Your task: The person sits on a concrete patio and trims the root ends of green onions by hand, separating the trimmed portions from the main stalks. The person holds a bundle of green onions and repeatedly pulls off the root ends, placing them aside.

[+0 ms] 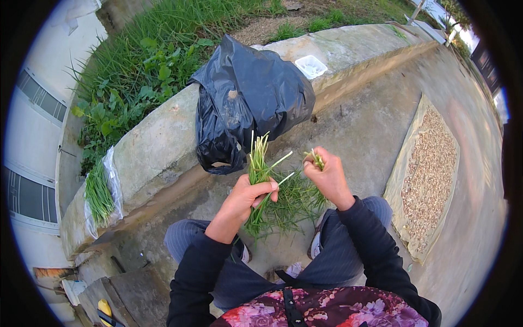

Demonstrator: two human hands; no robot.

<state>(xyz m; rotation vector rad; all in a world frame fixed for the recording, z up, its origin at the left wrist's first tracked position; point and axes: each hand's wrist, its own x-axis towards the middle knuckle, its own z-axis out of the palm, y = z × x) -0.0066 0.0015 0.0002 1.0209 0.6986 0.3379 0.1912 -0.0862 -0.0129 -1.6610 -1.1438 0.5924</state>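
My left hand [254,194] is closed around a bunch of green stalks [258,157] with pale ends pointing up; a couple of stalks stick out to the right by the thumb. To its right, my right hand [325,171] grips a smaller bundle of stalks [315,159], pale cut-looking ends showing above the fist. Loose green leaves [292,208] lie heaped on the concrete below and between the hands. A large black plastic bag [255,94] rests against the low wall just beyond.
On the low concrete wall [155,139] sit a white plastic tray [311,67] and, at left, stalks [99,194] on clear plastic. A sheet of drying pieces [431,171] lies at right. A yellow-and-black object [105,311] is at lower left.
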